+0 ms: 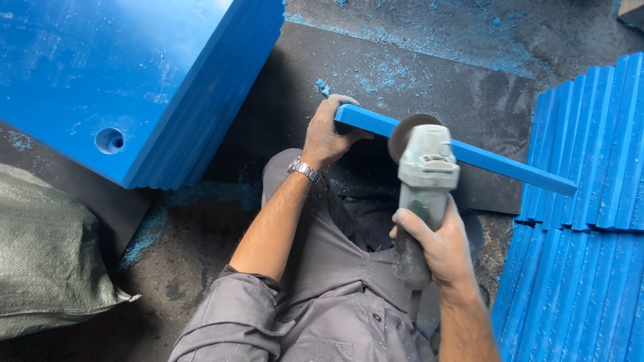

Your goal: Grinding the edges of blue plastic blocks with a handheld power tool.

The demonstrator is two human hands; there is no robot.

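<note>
right hand [436, 245] grips the grinder [424, 181]; its disc meets the blue strip [469, 153], i think. left hand [329, 134] clamps the strip's end above the knee. strip looks stiff, light, maybe slippery; hold the end.

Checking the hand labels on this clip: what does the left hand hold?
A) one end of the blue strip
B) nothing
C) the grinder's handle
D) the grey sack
A: the left hand grips the near end of the blue strip, while the right hand holds the angle grinder against it.
</note>
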